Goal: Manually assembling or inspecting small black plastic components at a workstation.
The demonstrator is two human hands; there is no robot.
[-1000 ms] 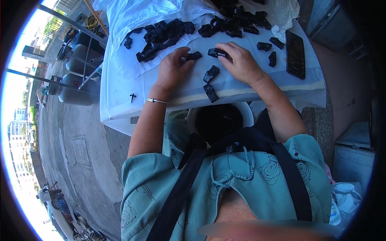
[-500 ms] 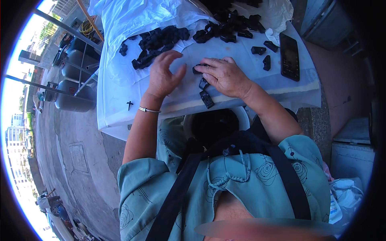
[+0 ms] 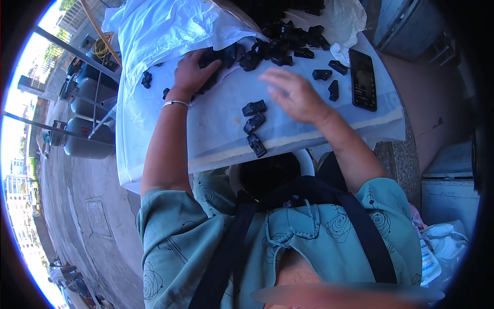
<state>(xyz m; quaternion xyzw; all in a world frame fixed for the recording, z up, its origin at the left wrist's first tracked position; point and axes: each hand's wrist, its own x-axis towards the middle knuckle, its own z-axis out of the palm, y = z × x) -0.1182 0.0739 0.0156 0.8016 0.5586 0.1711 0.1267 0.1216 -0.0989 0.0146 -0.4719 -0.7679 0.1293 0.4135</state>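
My left hand (image 3: 194, 72) lies on the left-hand pile of small black plastic parts (image 3: 229, 54), its thumb spread away from the fingers; the fingertips are partly hidden among the dark pieces. Over the table's middle my right hand (image 3: 296, 95) is lifted, somewhat blurred, with its fingers stretched out and nothing seen in them. To its left, three black plastic parts form a loose column toward the near edge: an upper part (image 3: 254, 107), a middle part (image 3: 254, 123) and a lower part (image 3: 257, 146).
White sheeting covers the table (image 3: 216, 139). A larger heap of black parts (image 3: 288, 38) sits at the back, with several loose ones on the right beside a dark phone (image 3: 363, 80). A round white-rimmed tub (image 3: 307, 164) stands below the near edge. Grey tanks (image 3: 90, 139) stand left.
My left hand has moved forward and left onto the pile. My right hand has let go of the upper black part and moved right. The small black cross-shaped piece is no longer visible.
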